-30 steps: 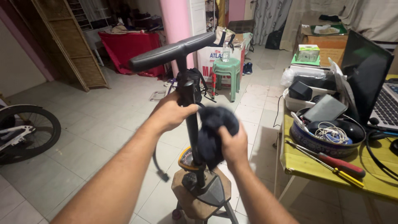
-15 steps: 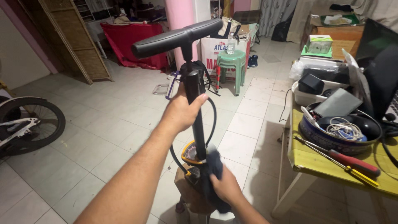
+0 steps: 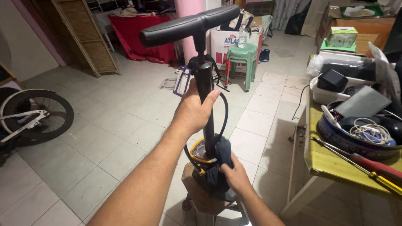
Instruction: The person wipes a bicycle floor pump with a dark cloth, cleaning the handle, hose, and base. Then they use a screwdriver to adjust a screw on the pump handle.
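My left hand (image 3: 193, 112) has its fingers closed around the upper tube of the floor pump (image 3: 204, 90), thumb up along the barrel. My right hand (image 3: 235, 177) is clenched on a dark rag (image 3: 219, 161), pressing it against the pump's lower tube beside the yellow-rimmed gauge (image 3: 199, 151). The pump stands upright on a small wooden stool (image 3: 201, 197) on the tiled floor, T-handle (image 3: 188, 26) at top. I judge the pump stiff, top-heavy and tippy, so the barrel is the place to steady it; the rag is soft and light. Desk (image 3: 335, 161) is to the right, bike wheel (image 3: 35, 119) to the left.
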